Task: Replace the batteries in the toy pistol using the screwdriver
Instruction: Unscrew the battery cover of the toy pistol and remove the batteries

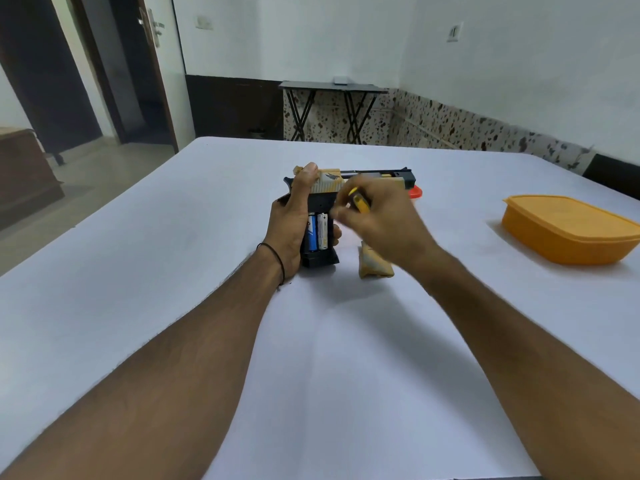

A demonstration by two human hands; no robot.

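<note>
A tan and black toy pistol (377, 176) lies on its side on the white table (346, 358), barrel pointing right. My left hand (294, 220) grips its grip and rear slide. The battery bay in the grip is uncovered, showing a blue battery (312, 233) and a white battery (322, 231) side by side. Just right of the bay, my right hand (384, 216) holds a yellow and black screwdriver (360, 201), its tip hidden. A tan cover piece (375, 265) lies on the table under my right wrist.
An orange lidded plastic box (568, 228) sits at the right side of the table. Something small and red-orange (415, 192) peeks out behind the pistol's muzzle. A black folding table (332, 88) stands by the far wall, a doorway (104, 71) at the left.
</note>
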